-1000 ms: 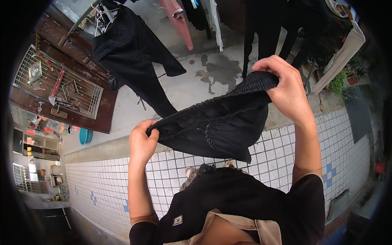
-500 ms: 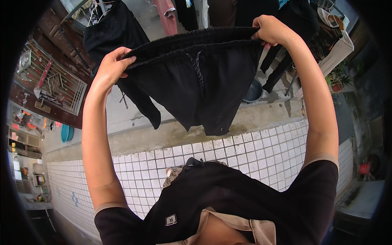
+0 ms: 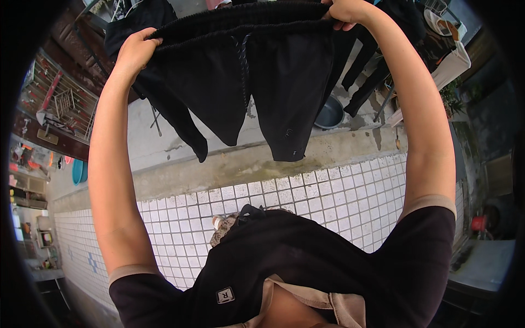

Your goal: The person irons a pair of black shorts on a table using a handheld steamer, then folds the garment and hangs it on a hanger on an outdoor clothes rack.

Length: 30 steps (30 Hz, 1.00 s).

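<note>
A pair of black drawstring pants (image 3: pixel 290 82) hangs stretched between my raised hands, its waistband spread wide. At the left end of the waistband, my left hand (image 3: pixel 138 52) is closed on the elastic edge, thumb on top. My right hand (image 3: pixel 350 13) pinches the opposite end near the top of the view. From the middle of the waistband dangles a dark speckled drawstring (image 3: pixel 244 68). Both legs hang down, and a small mark shows near the right hem. Behind the pants a black garment (image 3: pixel 186 134) hangs, partly covered by them.
More clothes hang beyond, among them a pale-sleeved garment (image 3: pixel 454 63) on a hanger at the right. A grey basin (image 3: pixel 330 115) sits on the concrete behind the pants. White tiles (image 3: pixel 229 199) lie below. At far left are a dark red door (image 3: pixel 46 134) and a teal basin (image 3: pixel 80 171).
Both hands have moved up and away to the left with the pants, which now hang higher in view. The grip on the waistband is kept.
</note>
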{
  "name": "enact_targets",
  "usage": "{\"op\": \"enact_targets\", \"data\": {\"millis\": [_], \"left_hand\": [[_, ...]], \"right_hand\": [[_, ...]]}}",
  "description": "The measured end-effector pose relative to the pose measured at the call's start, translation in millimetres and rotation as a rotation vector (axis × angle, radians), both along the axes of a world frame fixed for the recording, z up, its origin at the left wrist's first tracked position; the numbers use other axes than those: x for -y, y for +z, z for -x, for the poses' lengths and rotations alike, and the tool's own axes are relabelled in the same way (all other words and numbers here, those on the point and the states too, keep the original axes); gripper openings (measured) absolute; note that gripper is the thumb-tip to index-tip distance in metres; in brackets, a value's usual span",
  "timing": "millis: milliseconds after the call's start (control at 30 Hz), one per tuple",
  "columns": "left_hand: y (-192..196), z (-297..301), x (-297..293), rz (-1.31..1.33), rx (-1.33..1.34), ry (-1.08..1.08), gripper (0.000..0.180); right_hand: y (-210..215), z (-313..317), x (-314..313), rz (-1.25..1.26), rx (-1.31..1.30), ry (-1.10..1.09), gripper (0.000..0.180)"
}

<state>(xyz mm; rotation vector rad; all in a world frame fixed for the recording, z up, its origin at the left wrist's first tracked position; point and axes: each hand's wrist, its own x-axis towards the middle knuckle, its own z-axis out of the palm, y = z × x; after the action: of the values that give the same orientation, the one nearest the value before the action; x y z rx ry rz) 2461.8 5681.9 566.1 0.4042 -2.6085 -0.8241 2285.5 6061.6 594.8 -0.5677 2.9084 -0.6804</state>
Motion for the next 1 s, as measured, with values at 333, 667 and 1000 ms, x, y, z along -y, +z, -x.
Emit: {"op": "enact_targets", "data": {"millis": [333, 667, 1000], "left_hand": [[-88, -59, -88, 0.679, -0.777, -0.059, 0.032], [5, -49, -50, 0.190, -0.928, -0.039, 0.019], [3, -24, -10, 0.162, -0.146, -0.091, 0.033]], "right_hand": [[-94, -88, -28, -0.009, -0.750, 0.486, 0.043], [-16, -97, -27, 0.475, -1.242, 0.038, 0.035], [10, -13, -55, -0.070, -0.692, 0.137, 0.042]]}}
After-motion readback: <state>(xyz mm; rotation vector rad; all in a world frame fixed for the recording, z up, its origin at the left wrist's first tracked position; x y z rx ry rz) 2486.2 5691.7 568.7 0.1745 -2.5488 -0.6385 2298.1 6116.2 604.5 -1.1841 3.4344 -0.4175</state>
